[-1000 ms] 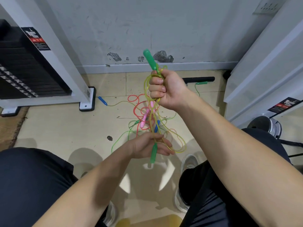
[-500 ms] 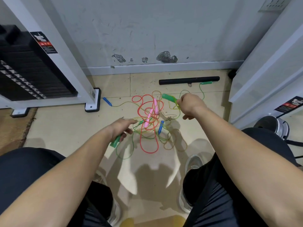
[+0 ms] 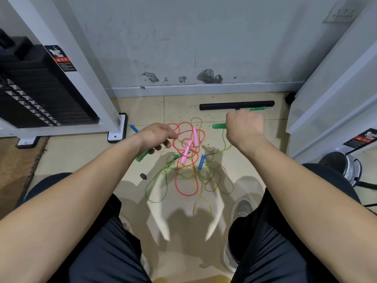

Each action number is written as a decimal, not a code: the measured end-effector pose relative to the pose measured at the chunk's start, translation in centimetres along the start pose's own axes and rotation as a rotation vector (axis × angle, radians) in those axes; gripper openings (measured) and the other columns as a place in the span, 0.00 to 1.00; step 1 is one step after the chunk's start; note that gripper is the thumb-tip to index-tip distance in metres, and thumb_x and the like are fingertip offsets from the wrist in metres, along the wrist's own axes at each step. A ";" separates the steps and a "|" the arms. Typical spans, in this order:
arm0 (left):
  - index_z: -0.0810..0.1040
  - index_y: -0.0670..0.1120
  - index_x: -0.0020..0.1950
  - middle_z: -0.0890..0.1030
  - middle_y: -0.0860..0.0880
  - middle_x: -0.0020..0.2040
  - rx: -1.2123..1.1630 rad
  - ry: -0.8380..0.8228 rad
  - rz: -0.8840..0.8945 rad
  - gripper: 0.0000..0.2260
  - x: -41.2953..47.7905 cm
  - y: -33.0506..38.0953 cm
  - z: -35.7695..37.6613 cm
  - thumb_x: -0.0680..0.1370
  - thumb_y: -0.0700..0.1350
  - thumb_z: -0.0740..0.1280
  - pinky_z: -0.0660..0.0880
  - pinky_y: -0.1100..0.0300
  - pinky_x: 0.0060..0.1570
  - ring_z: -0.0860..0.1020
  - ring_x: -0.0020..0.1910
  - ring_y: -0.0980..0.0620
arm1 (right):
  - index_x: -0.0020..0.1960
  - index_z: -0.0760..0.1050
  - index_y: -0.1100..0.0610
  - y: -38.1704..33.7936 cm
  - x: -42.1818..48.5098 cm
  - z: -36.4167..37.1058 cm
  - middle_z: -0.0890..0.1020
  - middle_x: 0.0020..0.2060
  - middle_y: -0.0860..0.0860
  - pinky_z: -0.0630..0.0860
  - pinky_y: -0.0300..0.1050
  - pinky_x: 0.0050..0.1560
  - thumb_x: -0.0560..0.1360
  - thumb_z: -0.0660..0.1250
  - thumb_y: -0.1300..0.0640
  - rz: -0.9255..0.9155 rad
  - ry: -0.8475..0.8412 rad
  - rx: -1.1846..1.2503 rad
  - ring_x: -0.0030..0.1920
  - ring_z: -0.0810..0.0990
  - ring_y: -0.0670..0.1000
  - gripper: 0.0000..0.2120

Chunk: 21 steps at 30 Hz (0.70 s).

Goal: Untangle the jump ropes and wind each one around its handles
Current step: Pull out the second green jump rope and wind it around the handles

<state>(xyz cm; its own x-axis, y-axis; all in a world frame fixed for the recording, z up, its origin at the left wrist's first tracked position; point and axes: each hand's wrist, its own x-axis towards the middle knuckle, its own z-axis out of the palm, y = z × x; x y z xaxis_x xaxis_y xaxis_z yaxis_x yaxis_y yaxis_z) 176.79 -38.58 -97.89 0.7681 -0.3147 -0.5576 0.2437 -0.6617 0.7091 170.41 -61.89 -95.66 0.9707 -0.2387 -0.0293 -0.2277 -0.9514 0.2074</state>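
Note:
A tangle of jump ropes lies on the tiled floor between my feet. A red cord (image 3: pixel 184 180) with two pink handles (image 3: pixel 194 136) loops through green and yellow cords (image 3: pixel 156 187). A blue handle (image 3: pixel 201 162) lies in the pile and another blue handle (image 3: pixel 133 128) pokes out beyond my left wrist. My left hand (image 3: pixel 156 135) grips a green handle (image 3: pixel 142 156) above the pile's left side. My right hand (image 3: pixel 244 125) grips the other green handle (image 3: pixel 219 126), its yellow-green cord hanging below. A further green handle (image 3: pixel 258 108) lies by the black bar.
A black bar (image 3: pixel 236 105) lies near the wall. A white weight-machine frame foot (image 3: pixel 117 129) and black weight stack (image 3: pixel 40 94) stand left; a white panel (image 3: pixel 330 78) stands right. A small dark bit (image 3: pixel 143 176) lies on the floor. My knees frame the pile.
One second ago my hands held the bundle upright, right hand high. They have dropped and spread apart, each keeping a green handle, and the loops now lie on the floor.

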 end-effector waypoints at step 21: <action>0.78 0.41 0.60 0.83 0.40 0.52 -0.480 -0.452 0.079 0.18 -0.3 0.5 2.4 0.85 0.52 0.56 0.71 0.47 0.51 0.77 0.48 0.41 | 0.47 0.86 0.58 -3.9 0.3 2.1 0.80 0.30 0.56 0.69 0.37 0.34 0.75 0.71 0.66 -0.370 -0.357 1.329 0.30 0.74 0.46 0.07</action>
<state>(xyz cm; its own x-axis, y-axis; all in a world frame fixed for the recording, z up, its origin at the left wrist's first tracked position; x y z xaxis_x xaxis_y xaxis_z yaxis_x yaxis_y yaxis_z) 175.31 -40.47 -98.38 0.4957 -0.6736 -0.5481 0.5140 -0.2812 0.8104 171.46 -58.65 -98.54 0.9634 0.2147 -0.1604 -0.0651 -0.3930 -0.9172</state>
